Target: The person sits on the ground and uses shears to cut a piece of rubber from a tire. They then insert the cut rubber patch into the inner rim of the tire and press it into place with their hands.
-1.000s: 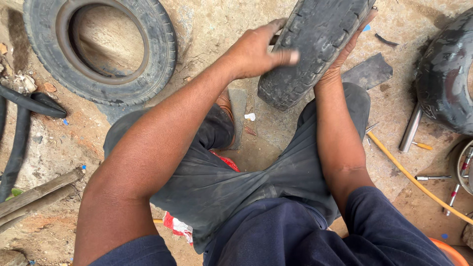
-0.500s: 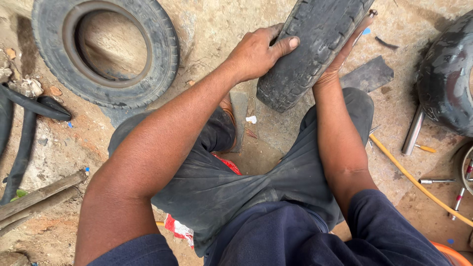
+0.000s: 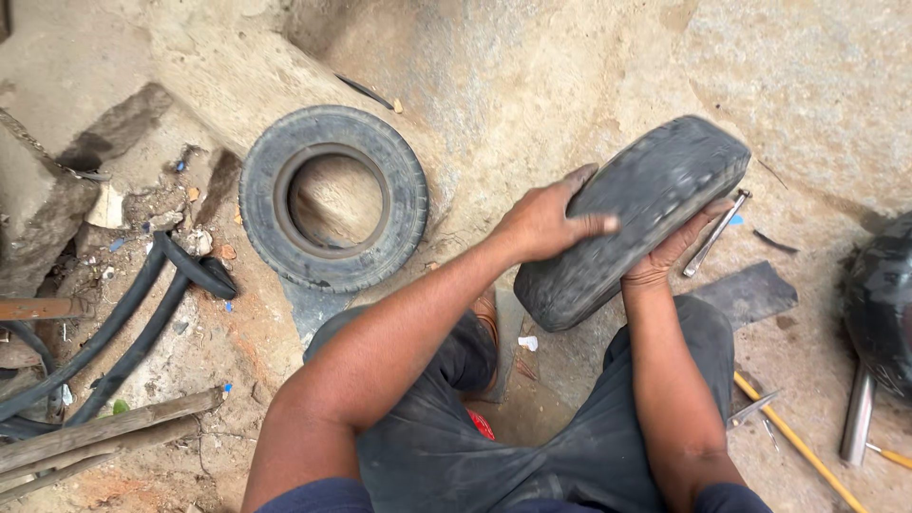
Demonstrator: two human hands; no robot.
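Note:
A worn black tyre [image 3: 632, 214] stands on edge between my knees, tread toward me. My left hand [image 3: 546, 220] presses on its left side, fingers spread over the tread. My right hand [image 3: 676, 249] grips the tyre's right underside and also pins a thin metal tool [image 3: 715, 233] against it. I sit low, dark grey trousers [image 3: 446, 446] filling the bottom of the view.
A second tyre [image 3: 332, 198] lies flat on the dirt at the left. Black rubber tubes [image 3: 142, 313] and wooden sticks [image 3: 95, 437] lie at far left. At the right are a flat dark slab [image 3: 750, 293], a yellow-handled tool [image 3: 803, 446], a metal bar [image 3: 857, 418] and another black tyre [image 3: 879, 294].
My head has lifted, so more ground ahead shows. The tyre between my hands has turned to lie more slanted, and my left hand has slid further across its tread.

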